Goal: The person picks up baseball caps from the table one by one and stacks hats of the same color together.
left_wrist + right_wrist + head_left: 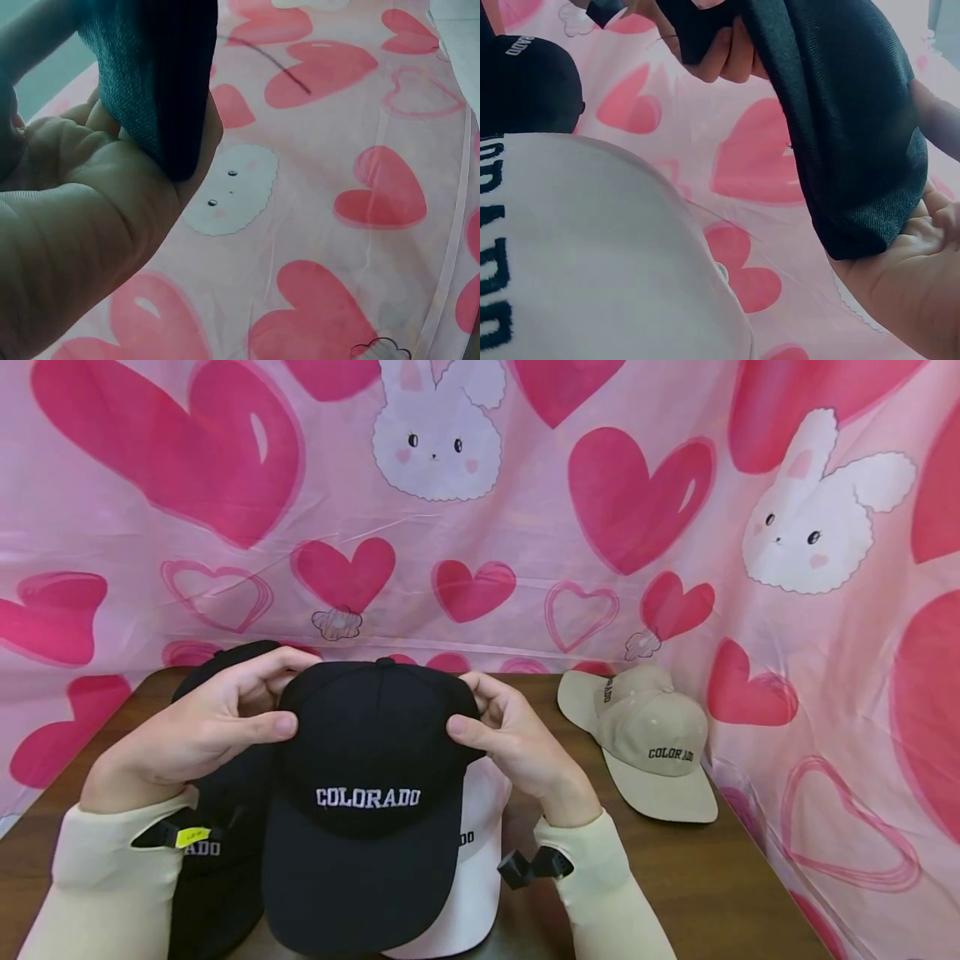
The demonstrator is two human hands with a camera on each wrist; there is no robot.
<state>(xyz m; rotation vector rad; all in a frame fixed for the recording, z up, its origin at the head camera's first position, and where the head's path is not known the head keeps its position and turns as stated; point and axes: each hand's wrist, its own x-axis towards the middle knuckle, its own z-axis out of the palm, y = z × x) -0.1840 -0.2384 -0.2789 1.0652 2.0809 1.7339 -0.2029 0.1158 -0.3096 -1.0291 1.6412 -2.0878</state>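
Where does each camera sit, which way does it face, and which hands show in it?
Head: on the head, looking forward and down at the held black cap; left hand, right hand and sleeves show.
Left wrist: on that wrist, looking past the held black cap to the heart-print cloth; left hand shows.
Right wrist: on that wrist, looking at the held black cap and white cap; both hands show.
Shared: the head and right-wrist views both show these two caps and both hands.
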